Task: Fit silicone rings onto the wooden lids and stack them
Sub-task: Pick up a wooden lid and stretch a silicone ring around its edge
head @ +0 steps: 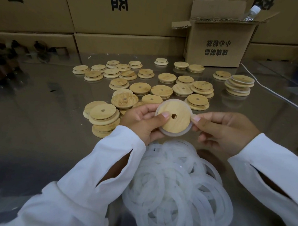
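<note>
Glossy grey tabletop (pixel 44 116); brown cardboard cartons (pixel 116 13) walled behind. Above it, round pale wooden lid (pixel 179 123) gripped in left hand (pixel 140 121); right hand (pixel 221 132) pinches translucent white silicone ring (pixel 175 135) around lid. Nearer than lid, ring heap (pixel 175 185); beyond, loose wooden lids (pixel 164 90).

Single head-worn wide-angle view faces forward and down, close above left hand (pixel 142 123) and right hand (pixel 220 133), table (pixel 48 105) beyond.

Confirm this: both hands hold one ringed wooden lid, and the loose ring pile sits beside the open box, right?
No: the head view shows the ring pile near the person, below the lid, not beside the box. The left hand and right hand do hold it.
</note>
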A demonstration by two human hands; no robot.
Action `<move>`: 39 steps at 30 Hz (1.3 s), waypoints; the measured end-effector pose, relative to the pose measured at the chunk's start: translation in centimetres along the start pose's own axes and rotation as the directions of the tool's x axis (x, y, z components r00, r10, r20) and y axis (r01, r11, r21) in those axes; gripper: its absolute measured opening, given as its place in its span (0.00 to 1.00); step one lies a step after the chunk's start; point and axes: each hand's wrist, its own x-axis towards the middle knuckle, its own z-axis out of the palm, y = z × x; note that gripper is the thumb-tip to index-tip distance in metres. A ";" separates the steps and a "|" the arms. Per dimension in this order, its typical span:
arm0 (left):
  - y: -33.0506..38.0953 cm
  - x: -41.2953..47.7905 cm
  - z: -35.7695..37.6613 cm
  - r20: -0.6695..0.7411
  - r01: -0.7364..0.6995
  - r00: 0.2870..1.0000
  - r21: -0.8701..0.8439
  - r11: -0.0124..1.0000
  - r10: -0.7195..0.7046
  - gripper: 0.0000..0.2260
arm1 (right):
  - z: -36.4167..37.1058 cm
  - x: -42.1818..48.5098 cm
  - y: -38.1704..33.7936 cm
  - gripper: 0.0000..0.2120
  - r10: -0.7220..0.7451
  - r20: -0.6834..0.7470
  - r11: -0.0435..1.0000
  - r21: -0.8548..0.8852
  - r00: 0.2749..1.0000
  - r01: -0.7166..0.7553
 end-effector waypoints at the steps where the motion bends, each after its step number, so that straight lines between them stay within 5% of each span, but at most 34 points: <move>1: 0.0 0.0 0.1 -0.014 0.014 1.000 -0.017 1.000 -0.014 0.07 | 0.0 0.0 0.0 0.04 0.019 0.014 0.999 0.030 1.000 -0.019; 6: 0.1 0.0 0.6 -0.087 0.036 0.995 -0.066 0.997 -0.042 0.09 | 0.1 -0.1 0.1 0.02 0.049 0.046 0.991 0.119 0.998 -0.055; 14: 0.3 0.1 0.9 -0.056 0.033 0.997 -0.185 0.982 -0.044 0.07 | 1.2 -0.2 0.9 0.04 -0.121 -0.056 0.990 0.059 0.991 0.124; 30: -0.3 -0.2 0.3 -0.031 -0.217 0.974 0.146 0.965 0.223 0.10 | 1.4 -0.2 1.2 0.07 -0.172 -0.152 0.981 0.059 0.973 0.183; 39: -0.3 -0.1 0.2 -0.046 -0.200 0.978 0.099 0.975 0.205 0.08 | 1.5 -0.4 1.1 0.07 -0.306 -0.129 0.949 0.037 0.943 0.313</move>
